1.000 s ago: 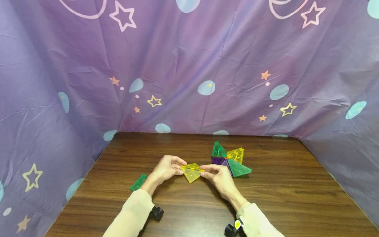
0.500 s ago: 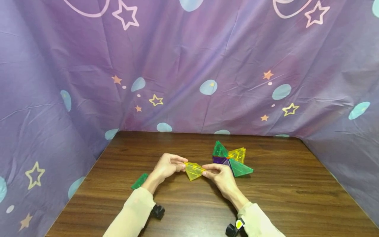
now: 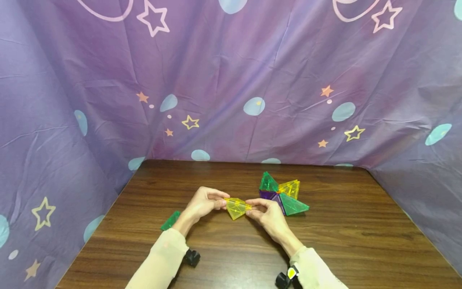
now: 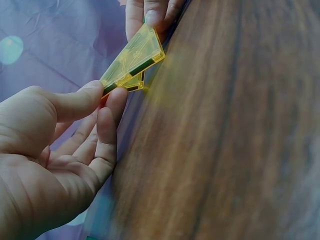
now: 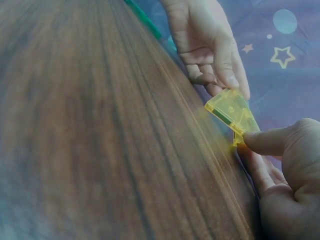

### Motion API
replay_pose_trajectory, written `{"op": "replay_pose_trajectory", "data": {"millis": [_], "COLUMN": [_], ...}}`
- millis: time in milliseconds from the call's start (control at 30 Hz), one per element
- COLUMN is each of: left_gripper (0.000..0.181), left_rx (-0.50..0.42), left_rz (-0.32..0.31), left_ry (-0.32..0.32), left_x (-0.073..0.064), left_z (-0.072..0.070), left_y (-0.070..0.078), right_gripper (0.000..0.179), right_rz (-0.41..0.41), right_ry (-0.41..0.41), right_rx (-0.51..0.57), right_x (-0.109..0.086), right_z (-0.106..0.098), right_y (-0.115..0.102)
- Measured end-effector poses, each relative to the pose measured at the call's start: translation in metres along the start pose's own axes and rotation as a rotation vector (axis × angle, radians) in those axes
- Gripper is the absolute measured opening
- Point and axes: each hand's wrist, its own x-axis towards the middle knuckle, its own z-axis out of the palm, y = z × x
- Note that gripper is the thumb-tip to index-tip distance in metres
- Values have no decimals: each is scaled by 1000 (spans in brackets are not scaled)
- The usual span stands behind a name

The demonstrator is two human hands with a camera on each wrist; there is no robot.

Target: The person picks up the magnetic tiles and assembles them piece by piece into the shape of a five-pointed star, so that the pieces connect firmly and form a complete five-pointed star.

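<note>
Between the two hands is a pair of translucent yellow triangular magnetic tiles [image 3: 236,209], lying one over the other and angled apart along a lower edge in the left wrist view. My left hand [image 3: 202,204] pinches the left corner between thumb and fingertips. At the opposite corner, my right hand [image 3: 268,214] pinches with its thumb on the near face and fingers behind. In the right wrist view, the yellow tiles [image 5: 234,112] tilt close over the wooden table, the lower one mostly hidden by the upper.
A joined build of tiles stands behind my right hand, with green tiles [image 3: 293,204], a purple tile [image 3: 267,195] and yellow tiles [image 3: 290,188]. One loose green tile [image 3: 171,220] lies beside my left wrist on the brown table [image 3: 346,241]. A patterned purple curtain [image 3: 216,80] hangs behind.
The yellow tiles have tilted and lifted slightly, and the dark line across their top has become less distinct. Both hands keep their pinch at the corners. The head view shifted a little.
</note>
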Motion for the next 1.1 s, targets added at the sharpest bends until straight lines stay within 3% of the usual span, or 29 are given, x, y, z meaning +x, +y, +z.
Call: {"op": "replay_pose_trajectory", "data": {"millis": [167, 400, 500, 567, 700, 800, 867, 967, 1100], "left_gripper": [28, 28, 29, 29, 29, 28, 28, 29, 28], "left_rx": [5, -12, -23, -30, -32, -32, -31, -29, -29], "left_rz": [8, -12, -10, -4, 3, 6, 3, -2, -3], "left_ry": [3, 31, 36, 37, 40, 45, 45, 37, 37], "left_x": [0, -2, -3, -3, -1, -1, -1, -2, -1], "left_z": [0, -1, -1, 0, 0, -1, -2, -2, 2], "left_y": [-2, -2, -2, -2, -2, -4, -4, -4, -4], "right_gripper": [45, 53, 46, 40, 30, 28, 27, 26, 30], "right_rz": [-32, -242, -326, -364, -419, -403, -337, -224, -202], "right_ry": [-3, 89, 111, 178, 416, 543, 580, 542, 319], "right_rx": [23, -6, 79, 128, 285, 479, 579, 622, 531], "right_x": [0, 3, 6, 9, 19, 23, 20, 11, 9], "right_z": [0, -1, -12, -30, -85, -128, -150, -172, -184], "right_y": [1, -7, -21, -33, -44, -29, -11, 16, 40]}}
